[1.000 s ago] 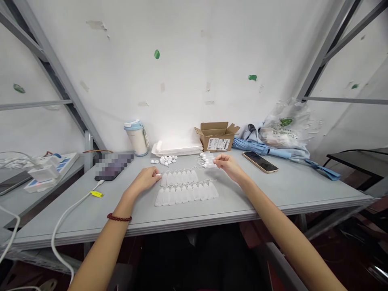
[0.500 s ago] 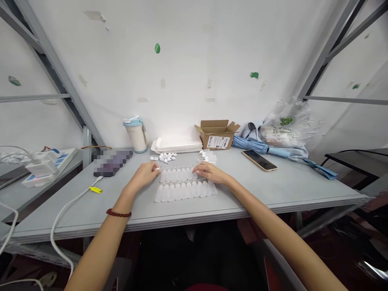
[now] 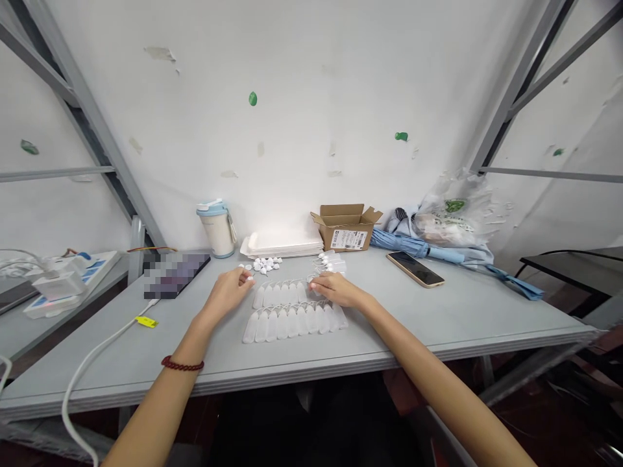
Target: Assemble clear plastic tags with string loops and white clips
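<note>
My left hand [image 3: 228, 289] is closed in a pinch on a small white cap-like piece [image 3: 250, 278], just left of the rows. My right hand [image 3: 337, 288] has its fingertips together over the right end of the upper row, on a translucent white tag partly hidden beneath them. The upper row of translucent tags [image 3: 280, 295] lies above a longer lower row [image 3: 294, 322], with thin white strings along their tops. Behind my left hand is a pile of white cap-like pieces [image 3: 265, 264]. Several clear pieces with white caps [image 3: 333, 262] lie beyond my right hand.
Along the wall stand a tumbler [image 3: 217, 230], a stack of white sheets or trays [image 3: 282, 244] and an open cardboard box [image 3: 346, 235]. A folded blue umbrella [image 3: 442, 253], a plastic bag [image 3: 452, 217] and a phone [image 3: 415, 269] are at right. A dark device with a white cable [image 3: 182, 275] lies left.
My right hand has moved left and nearer, from the capped pieces to the upper row's right end. My left hand stays beside the row with the small white piece. The view has tilted slightly.
</note>
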The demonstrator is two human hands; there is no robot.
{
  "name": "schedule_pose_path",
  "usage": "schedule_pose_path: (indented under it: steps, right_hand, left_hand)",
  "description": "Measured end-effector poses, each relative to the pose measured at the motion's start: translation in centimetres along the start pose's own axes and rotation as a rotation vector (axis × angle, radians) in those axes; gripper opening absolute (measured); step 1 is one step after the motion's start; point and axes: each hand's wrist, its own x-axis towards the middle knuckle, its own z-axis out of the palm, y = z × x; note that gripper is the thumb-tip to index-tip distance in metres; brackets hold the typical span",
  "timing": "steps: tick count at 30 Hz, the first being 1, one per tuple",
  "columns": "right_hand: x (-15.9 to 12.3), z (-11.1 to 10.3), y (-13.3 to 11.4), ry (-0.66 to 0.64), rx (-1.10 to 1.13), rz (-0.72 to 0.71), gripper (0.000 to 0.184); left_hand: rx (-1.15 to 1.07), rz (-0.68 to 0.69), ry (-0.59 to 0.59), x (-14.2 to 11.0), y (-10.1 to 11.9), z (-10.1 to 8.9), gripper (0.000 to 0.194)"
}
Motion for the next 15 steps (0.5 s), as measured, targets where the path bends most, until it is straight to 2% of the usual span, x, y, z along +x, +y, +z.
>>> schedule_pose_path:
  steps: [3,6,11,15]
  right_hand:
    - [-0.4,-0.5,-0.6,0.114,0.053,-0.024,0.036]
    - [-1.1,-1.3,-1.4,0.225,0.144,-0.022,0.026]
    - [-2.7,-2.2,-2.6,0.343,0.229,0.084,0.017]
    - [-3.1,-1.9,-3.3,0.349,0.307,0.083,0.012]
  left_hand:
    - [-0.155,-0.055,0.14,-0.3,0.7,-0.1,0.03]
    - [-0.316,-0.065,0.195,-0.9,1.4,0.1,0.037]
    - [-0.588,-0.082,0.179,-1.8,3.3,-0.2,0.041]
    - [-0.782,-0.081,0.058,-2.9,6.3,0.0,0.039]
